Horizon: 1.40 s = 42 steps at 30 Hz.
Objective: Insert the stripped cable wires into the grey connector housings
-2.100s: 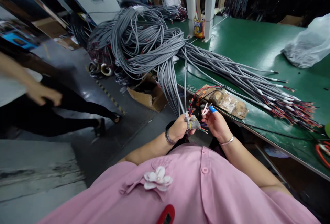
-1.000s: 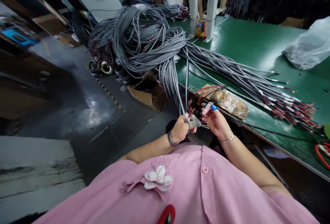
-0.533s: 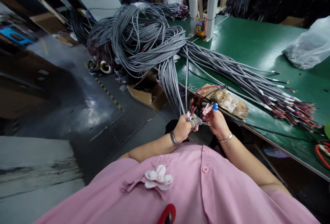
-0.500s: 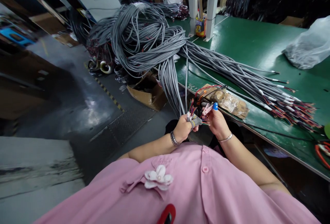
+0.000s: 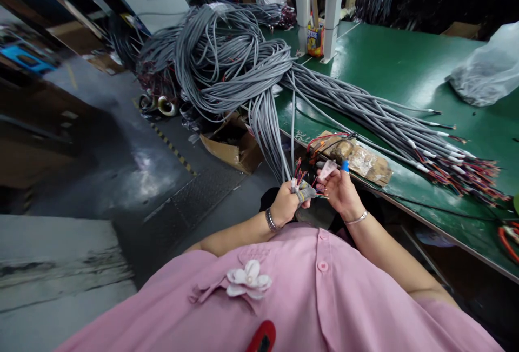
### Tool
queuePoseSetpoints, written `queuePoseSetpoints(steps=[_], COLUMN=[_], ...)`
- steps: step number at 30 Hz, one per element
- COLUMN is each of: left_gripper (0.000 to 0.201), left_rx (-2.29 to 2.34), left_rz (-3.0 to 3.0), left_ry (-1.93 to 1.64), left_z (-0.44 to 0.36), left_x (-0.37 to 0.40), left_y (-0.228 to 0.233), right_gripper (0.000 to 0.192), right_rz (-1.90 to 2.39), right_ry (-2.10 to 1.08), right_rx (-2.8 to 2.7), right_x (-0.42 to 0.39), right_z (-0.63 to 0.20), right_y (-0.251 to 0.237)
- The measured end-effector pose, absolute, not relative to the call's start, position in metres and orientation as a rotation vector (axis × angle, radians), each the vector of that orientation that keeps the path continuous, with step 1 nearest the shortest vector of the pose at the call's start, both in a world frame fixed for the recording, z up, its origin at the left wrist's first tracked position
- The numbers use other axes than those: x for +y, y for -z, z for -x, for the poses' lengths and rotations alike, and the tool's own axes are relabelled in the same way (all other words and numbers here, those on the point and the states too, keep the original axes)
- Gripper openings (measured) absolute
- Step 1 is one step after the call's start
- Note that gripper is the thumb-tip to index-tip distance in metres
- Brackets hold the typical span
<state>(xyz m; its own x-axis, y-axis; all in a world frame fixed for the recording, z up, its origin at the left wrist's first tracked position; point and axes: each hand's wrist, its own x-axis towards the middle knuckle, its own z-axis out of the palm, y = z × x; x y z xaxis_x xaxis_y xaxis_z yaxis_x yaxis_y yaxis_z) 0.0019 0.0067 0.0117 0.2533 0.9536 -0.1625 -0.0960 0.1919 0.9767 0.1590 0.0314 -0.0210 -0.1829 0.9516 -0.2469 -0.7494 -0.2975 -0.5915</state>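
My left hand [image 5: 286, 200] is closed around the stripped ends of several grey cables [image 5: 272, 138], which hang from the coil down to it. A grey covering with a yellowish band wraps its thumb. Thin coloured wires [image 5: 300, 171] fan out above and beside that grip. Close by on the right, my right hand [image 5: 344, 194] is open, its blue-capped thumb raised apart from the fingers. A pale pink piece [image 5: 327, 169] lies at those fingers, apparently a finger wrap; its kind is unclear. The fingertips are near the coloured wires, and contact cannot be made out.
A large grey cable coil [image 5: 227, 65] rests at the left end of the green table [image 5: 389, 65]. Cable ends [image 5: 462, 171] spread to the right. A tape-wrapped wooden block [image 5: 357, 160] sits at the front edge. A cardboard box [image 5: 233, 149] stands below; a plastic bag [image 5: 486, 71] lies right.
My right thumb has lifted away from the fingers, and the right hand has opened and shifted slightly right. My left hand keeps its grip on the cables, almost unmoved.
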Motion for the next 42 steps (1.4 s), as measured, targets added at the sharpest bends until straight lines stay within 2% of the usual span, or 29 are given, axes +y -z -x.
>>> queuePoseSetpoints(steps=[6, 11, 25, 33, 39, 42], left_gripper=[0.032, 0.033, 0.030, 0.028, 0.029, 0.031], left_rx=[0.969, 0.963, 0.969, 0.945, 0.953, 0.967], left_rz=[-1.020, -0.978, -0.969, -1.010, -0.970, -0.968], left_ry=[-1.038, -1.058, -1.037, -1.063, -1.135, -1.139], left_z=[0.000, -0.002, -0.008, -0.004, -0.001, -0.003], left_x=[0.007, 0.011, 0.015, 0.009, 0.006, 0.008], left_y=[-0.011, -0.005, 0.000, -0.003, -0.006, -0.006], right_gripper=[0.031, 0.036, 0.032, 0.049, 0.033, 0.031], right_rz=[0.744, 0.713, 0.689, 0.697, 0.691, 0.723], right_ry=[-1.680, -1.686, -1.683, -1.794, -1.764, -1.718], right_rx=[-0.505, -0.482, -0.340, -0.437, -0.481, -0.537], right_x=[0.029, 0.032, 0.037, 0.032, 0.030, 0.030], right_z=[-0.161, -0.158, -0.153, -0.158, -0.162, -0.160], right_y=[0.020, 0.024, 0.029, 0.023, 0.023, 0.025])
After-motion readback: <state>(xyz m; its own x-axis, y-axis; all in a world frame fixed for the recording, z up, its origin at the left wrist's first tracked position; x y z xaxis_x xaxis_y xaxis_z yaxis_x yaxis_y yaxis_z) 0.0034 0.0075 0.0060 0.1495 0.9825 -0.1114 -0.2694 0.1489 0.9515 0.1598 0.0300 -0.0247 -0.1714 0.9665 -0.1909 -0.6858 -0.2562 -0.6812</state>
